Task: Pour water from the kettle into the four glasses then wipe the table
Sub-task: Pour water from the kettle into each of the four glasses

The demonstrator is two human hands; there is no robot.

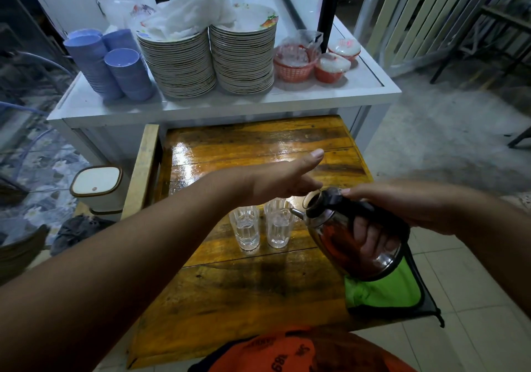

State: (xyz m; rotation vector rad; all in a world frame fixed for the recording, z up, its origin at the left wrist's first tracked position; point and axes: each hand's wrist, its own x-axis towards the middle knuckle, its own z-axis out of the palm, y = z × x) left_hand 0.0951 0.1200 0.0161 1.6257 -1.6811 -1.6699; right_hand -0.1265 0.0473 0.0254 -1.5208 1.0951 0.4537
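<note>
**Kettle tilted at the glasses, one hand free above them**

- Right hand (382,207): fingers wrapped round the black handle of the kettle (356,236), thumb lying along the lid; firmly clamped on it
- Kettle: shiny metal, tipped to that hand's left, spout at the rim of the nearer glass (278,225)
- Left hand (284,177): spread apart, fingers straight, thumb raised; holds nothing, hovering above the glasses and just beside the kettle lid
- Second glass (246,228): just beyond the first, away from the kettle, under the left wrist; some water in it
- Wooden table (244,294): bears both glasses
- Green cloth (382,291): below the right hand, at the table edge under the kettle
- Whether further glasses stand behind the left hand cannot be told
</note>
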